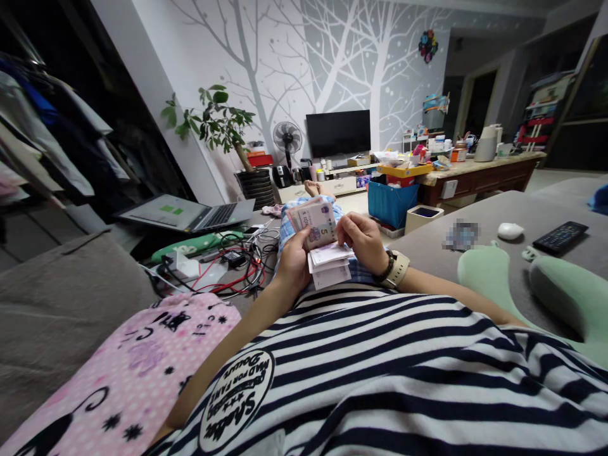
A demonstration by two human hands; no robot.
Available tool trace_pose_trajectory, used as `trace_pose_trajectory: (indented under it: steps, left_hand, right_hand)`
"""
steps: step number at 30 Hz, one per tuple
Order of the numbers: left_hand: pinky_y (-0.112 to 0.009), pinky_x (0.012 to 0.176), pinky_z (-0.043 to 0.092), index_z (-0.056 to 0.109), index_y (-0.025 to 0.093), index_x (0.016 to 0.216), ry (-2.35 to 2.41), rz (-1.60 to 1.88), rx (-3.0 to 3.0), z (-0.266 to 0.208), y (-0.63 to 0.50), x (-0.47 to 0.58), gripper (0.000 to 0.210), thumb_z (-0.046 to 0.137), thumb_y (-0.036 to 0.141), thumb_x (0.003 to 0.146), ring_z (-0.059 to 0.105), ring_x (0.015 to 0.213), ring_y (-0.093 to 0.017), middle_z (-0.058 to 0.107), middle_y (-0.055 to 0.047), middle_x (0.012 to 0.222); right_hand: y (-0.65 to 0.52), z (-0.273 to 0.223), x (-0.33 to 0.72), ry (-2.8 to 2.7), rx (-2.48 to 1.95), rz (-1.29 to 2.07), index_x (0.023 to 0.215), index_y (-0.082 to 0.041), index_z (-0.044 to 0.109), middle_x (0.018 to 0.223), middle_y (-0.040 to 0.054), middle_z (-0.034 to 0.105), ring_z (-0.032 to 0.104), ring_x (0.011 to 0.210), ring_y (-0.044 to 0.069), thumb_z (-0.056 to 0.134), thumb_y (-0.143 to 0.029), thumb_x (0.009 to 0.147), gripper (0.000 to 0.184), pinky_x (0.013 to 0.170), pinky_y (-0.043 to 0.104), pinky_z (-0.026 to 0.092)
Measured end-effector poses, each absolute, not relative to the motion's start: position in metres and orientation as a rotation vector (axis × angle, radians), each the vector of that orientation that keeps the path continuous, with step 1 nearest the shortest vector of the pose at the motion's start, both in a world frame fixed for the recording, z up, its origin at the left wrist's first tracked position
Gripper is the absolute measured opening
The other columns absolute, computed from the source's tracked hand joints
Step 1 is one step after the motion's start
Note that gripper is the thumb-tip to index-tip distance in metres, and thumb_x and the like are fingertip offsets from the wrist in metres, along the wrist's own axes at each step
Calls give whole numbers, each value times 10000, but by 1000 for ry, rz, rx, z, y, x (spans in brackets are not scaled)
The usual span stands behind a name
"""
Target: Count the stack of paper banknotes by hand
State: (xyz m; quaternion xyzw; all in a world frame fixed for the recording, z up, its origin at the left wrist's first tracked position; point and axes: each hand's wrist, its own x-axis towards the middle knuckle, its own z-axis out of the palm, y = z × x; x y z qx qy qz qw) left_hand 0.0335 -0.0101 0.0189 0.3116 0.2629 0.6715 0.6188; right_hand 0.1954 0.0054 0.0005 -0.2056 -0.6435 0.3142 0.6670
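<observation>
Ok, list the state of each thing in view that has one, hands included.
Left hand: closed on the banknotes.
Right hand: fingers curled, at the banknotes' edge; grip unclear.
Banknotes: fanned.
Pale paper pieces: overlapping, below the banknotes.
Watch: worn on the right wrist.
Laptop: open, screen lit.
Television: screen dark.
Fan: blades distinct, apparently not turning.
Cables: tangled.
Remote control: lying flat.

banknote [320, 228]: "5" | shirt patch [237, 398]: "MAD FOR", "Down" | wall clock [428, 46]: "6"
</observation>
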Motion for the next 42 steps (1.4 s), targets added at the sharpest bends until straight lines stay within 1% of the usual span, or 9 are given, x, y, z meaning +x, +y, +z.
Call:
trace_pose_trajectory:
  steps: [4, 6, 14, 18, 23, 27, 33, 37, 42]
  left_hand:
    - [-552, 1161, 822, 883, 162, 1568, 624, 1500, 723, 18, -12, 30, 543, 805, 158, 1031, 990, 1272, -419, 1011, -147, 1283]
    - [-537, 1170, 818, 893, 149, 1553, 639, 1483, 729, 18, -15, 29, 570, 807, 127, 990, 991, 1267, -416, 1012, -151, 1266]
    - [-512, 1190, 804, 955, 139, 1442, 664, 1583, 776, 20, -19, 34, 608, 834, 3, 861, 997, 1235, -416, 1011, -125, 1112]
    - [-494, 1170, 806, 936, 141, 1472, 663, 1575, 752, 19, -16, 35, 525, 851, 61, 960, 1002, 1200, -387, 1011, -129, 1139]
    - [-468, 1117, 817, 899, 155, 1537, 723, 1569, 739, 23, -15, 36, 441, 790, 197, 1112, 1006, 1156, -359, 1014, -127, 1175]
    - [-464, 1106, 823, 904, 143, 1517, 749, 1526, 754, 27, -21, 38, 465, 753, 210, 1082, 1003, 1179, -371, 1014, -130, 1184]
    - [-481, 1102, 825, 932, 216, 1498, 683, 1497, 752, 31, -27, 39, 446, 824, 241, 1066, 998, 1209, -397, 1009, -104, 1151]
    - [-494, 1120, 818, 942, 189, 1459, 678, 1499, 744, 32, -28, 41, 398, 828, 261, 1084, 991, 1232, -420, 1011, -124, 1172]
    - [-496, 1126, 810, 913, 152, 1513, 662, 1488, 718, 32, -28, 42, 467, 839, 251, 1062, 1001, 1175, -390, 1008, -140, 1166]
  right_hand:
    - [11, 0, 194, -1371, -555, 673, 825, -302, 640, 712, -30, 628, 538, 700, 186, 901, -1062, 890, 807, 720, 379, 496]
    - [15, 0, 194, -1337, -610, 669, 845, -301, 642, 736, -34, 637, 542, 724, 188, 916, -1047, 859, 794, 739, 379, 490]
    - [21, -3, 200, -1425, -685, 642, 759, -305, 556, 714, -46, 519, 457, 757, 189, 921, -947, 909, 753, 743, 374, 408]
    - [20, -3, 200, -1421, -692, 615, 754, -304, 549, 714, -47, 496, 433, 770, 190, 921, -868, 934, 699, 746, 374, 405]
    - [13, -1, 198, -1418, -639, 635, 777, -306, 562, 725, -45, 466, 430, 776, 199, 884, -872, 944, 672, 764, 386, 424]
    - [7, 1, 196, -1419, -566, 652, 794, -299, 583, 743, -42, 486, 429, 777, 197, 890, -872, 948, 668, 782, 394, 436]
    - [4, 3, 193, -1418, -567, 676, 826, -299, 609, 770, -30, 513, 438, 803, 206, 906, -934, 911, 706, 775, 397, 428]
    - [5, 2, 192, -1409, -569, 675, 832, -296, 629, 774, -29, 527, 437, 789, 202, 902, -955, 902, 717, 773, 400, 433]
    - [5, 1, 194, -1425, -578, 645, 821, -300, 610, 763, -24, 502, 447, 802, 214, 865, -918, 958, 682, 782, 403, 440]
